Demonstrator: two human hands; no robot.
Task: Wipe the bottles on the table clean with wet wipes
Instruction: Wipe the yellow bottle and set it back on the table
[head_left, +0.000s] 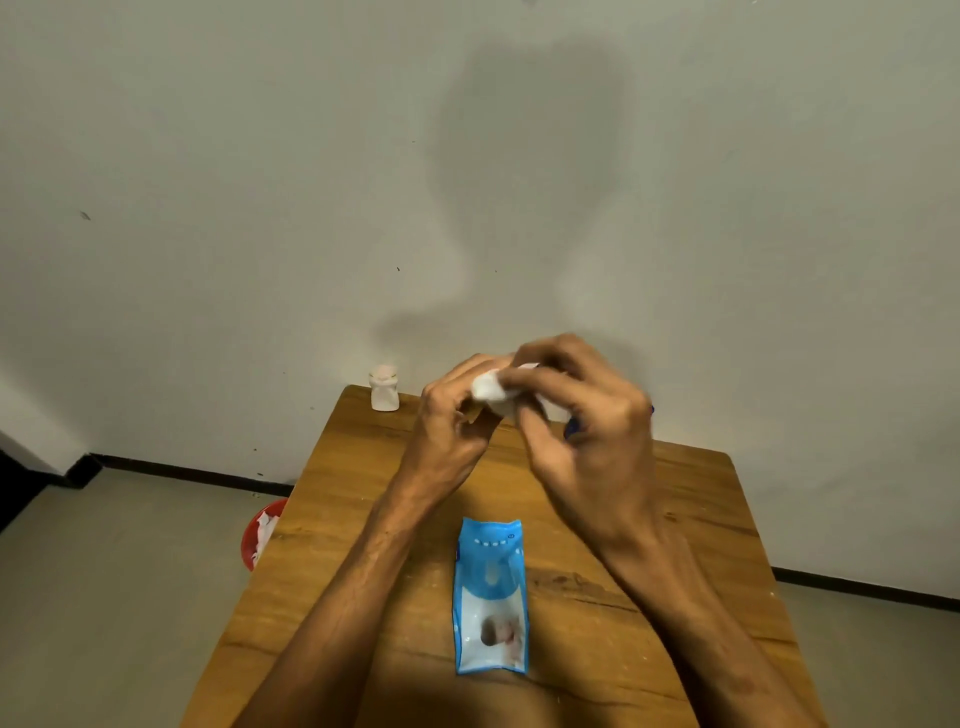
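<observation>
Both my hands are raised together above the far half of the wooden table (675, 519). My left hand (452, 415) and my right hand (587, 415) each pinch a crumpled white wet wipe (491, 389) between them. A bit of blue (574, 427) shows behind my right hand's fingers; what it belongs to is hidden. A small white bottle (384, 389) stands upright at the far left corner of the table, apart from my hands. A blue and white wet-wipe pack (491, 597) lies flat near the table's middle, between my forearms.
A red bin (254, 540) holding white used wipes stands on the floor left of the table. A pale wall rises just behind the table's far edge, with a dark skirting line along the floor.
</observation>
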